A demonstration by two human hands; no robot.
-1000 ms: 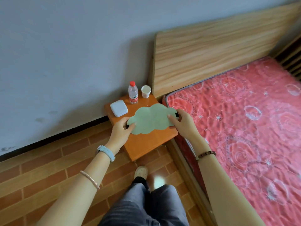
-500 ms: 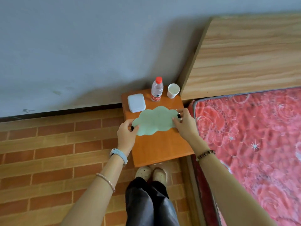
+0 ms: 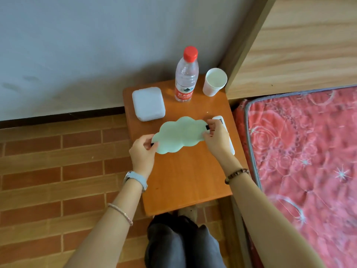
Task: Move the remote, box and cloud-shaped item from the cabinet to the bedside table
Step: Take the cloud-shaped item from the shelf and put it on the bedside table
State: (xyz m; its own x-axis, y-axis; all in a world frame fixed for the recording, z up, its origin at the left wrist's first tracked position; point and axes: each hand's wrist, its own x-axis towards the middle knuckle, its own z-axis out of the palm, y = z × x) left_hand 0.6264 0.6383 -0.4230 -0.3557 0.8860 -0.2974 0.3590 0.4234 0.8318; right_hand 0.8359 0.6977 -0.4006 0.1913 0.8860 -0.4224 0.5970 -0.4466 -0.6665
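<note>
**Almost done: the cloud is over the worktop**

I see both grips on the cloud-shaped item (image 3: pixel 180 133). The left grip (image 3: pixel 143 151) pinches its near left end. The right grip (image 3: pixel 217 140) pinches its far right end. Each end has a small black bit, and that is where the fingers hold. I think two grips are used because the item is thin and flat and might flop if held by one end.

It is held over the middle of the worktop (image 3: pixel 185 180). I cannot tell if it touches the wood. The spot looks like a good pick to me, as it is a bare part.

The box (image 3: pixel 148 106) sits at the far left of the worktop, close to the wall (image 3: pixel 96 45). The remote (image 3: pixel 219 119) lies along the right edge, partly hidden under the right grip. So I judge that two of the three things are in place and only the cloud is left.

A water bottle (image 3: pixel 186 78) with a red cap and a white paper cup (image 3: pixel 214 82) stand side by side at the far edge, apart from the cloud.

The worktop is smooth orange wood. To its right is a bed (image 3: pixel 309 151) with a pink flowery mattress and a pale wood headboard (image 3: pixel 299 45). The wall is plain grey. The floor (image 3: pixel 48 171) looks like brown bricks.
</note>
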